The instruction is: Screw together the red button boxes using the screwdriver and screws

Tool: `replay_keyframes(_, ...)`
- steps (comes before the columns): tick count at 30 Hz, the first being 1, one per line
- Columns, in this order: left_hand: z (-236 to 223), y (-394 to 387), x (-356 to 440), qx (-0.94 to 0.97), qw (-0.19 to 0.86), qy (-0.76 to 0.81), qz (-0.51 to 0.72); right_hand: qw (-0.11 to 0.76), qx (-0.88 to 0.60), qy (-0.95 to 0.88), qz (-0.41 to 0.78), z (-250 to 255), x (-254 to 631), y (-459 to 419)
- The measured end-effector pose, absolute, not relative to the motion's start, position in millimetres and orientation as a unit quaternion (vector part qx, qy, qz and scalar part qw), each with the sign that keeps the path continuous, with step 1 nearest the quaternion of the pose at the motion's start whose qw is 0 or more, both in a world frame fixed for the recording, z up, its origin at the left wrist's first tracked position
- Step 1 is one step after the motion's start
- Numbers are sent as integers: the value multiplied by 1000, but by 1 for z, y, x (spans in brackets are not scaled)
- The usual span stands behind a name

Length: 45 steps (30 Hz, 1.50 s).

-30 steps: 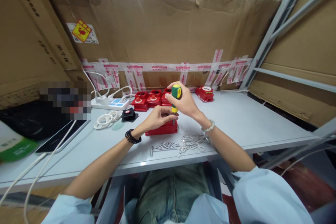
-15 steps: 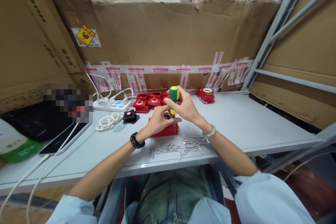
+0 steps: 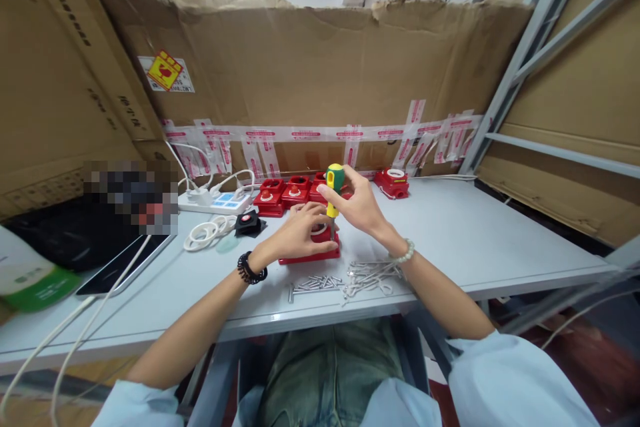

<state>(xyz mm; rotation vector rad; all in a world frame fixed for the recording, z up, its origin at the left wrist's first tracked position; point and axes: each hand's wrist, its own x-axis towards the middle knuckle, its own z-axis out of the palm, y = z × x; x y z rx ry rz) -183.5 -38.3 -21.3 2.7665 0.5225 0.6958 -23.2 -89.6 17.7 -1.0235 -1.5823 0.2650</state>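
Plainly, the right hand (image 3: 359,205) gripped a green-and-yellow screwdriver (image 3: 333,187), shaft down at a red housing (image 3: 311,256) near the screws (image 3: 321,282) on the counter (image 3: 480,233), while the left hand (image 3: 294,233) curved over that housing, gripping or not I couldn't tell.

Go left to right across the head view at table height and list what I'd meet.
Green-and-white package → dark-screened tablet → white rings → black square piece → left hand → right hand, gripping a yellow-and-green screwdriver → lone red unit with a white ring on top.
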Motion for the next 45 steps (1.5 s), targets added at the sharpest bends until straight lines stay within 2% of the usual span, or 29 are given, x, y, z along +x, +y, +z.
replay_keyframes(4, -16, -40, -186, 963, 92, 171, 187, 576, -438, -681, 109, 18, -21, -90)
replay_keyframes(10, -16, -34, -184, 961, 159, 113, 195, 554, -429, -699, 144, 21, -15, -90)
replay_keyframes(16, -18, -31, -183, 960, 170, 98, 202, 529, -405, -719, 199, 23, -14, -90)
replay_keyframes(26, -30, -30, -176, 965, 33, 136, 221, 580, -431, -677, 142, 21, -18, -86)
replay_keyframes(33, -26, -33, -177, 966, 53, 134, 216, 512, -533, -673, 24, 25, -10, -90)
replay_keyframes(41, -19, -33, -182, 966, 120, 93, 211, 513, -405, -738, 168, 29, -6, -94)
replay_keyframes(45, -21, -32, -180, 965, 108, 97, 218, 517, -396, -742, 161, 29, -11, -96)
